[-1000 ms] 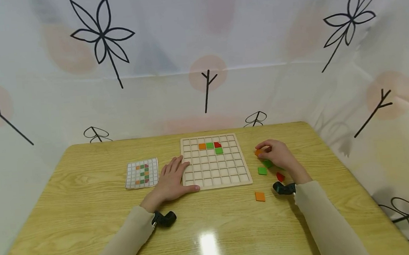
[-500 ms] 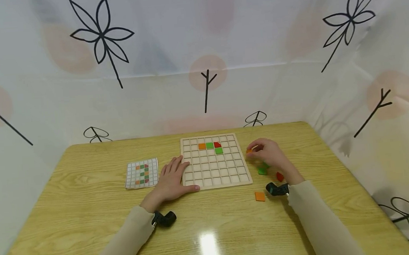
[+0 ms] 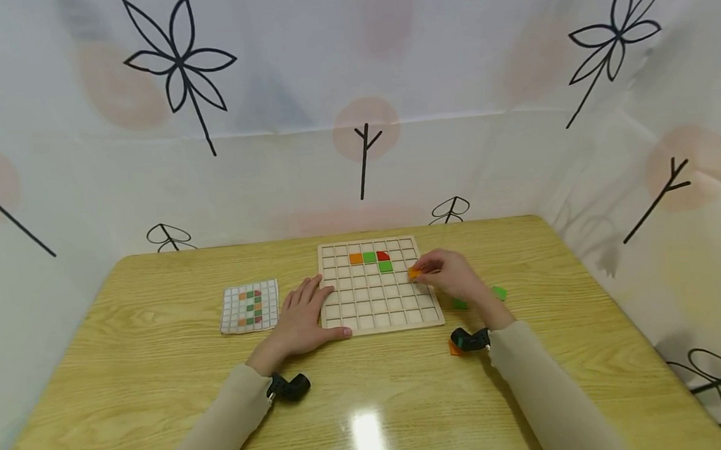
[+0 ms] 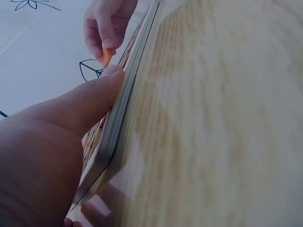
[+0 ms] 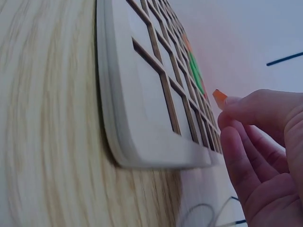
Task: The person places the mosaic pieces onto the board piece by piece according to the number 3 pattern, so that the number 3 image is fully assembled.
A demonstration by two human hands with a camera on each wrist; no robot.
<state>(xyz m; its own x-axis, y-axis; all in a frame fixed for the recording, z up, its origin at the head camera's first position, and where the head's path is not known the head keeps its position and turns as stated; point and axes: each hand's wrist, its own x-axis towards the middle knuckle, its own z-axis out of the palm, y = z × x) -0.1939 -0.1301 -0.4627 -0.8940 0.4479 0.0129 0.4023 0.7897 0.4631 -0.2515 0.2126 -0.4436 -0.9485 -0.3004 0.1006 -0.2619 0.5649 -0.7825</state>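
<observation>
Two beige sleeves [image 3: 223, 412] come in nearest us over the wood-grain table [image 3: 301, 441], each with a dark wrist device [image 3: 289, 387] at the cuff. The right one blocks part of a loose orange tile [image 3: 454, 349]. Next up, our left hand [image 3: 304, 321] has its fingers spread, thumb on the near edge of the gridded board [image 3: 376, 303], fingertips at its left side. Two loose green tiles [image 3: 499, 293] lie by our right forearm, which partly covers one. Left of the board is a card [image 3: 249, 306] printed with a grid and coloured squares; finer detail's too small to read.

Our right hand [image 3: 453, 274] pinches an orange square [image 3: 413, 274] over the board's right side, tilted, free end pointing left. Fingers cover some of it, so we can't tell a long axis. Farther back, orange, green and red pieces [image 3: 369, 257] sit in a row, another green piece [image 3: 386, 267] below the red. Behind everything: a plant-print backdrop [image 3: 306, 180].
</observation>
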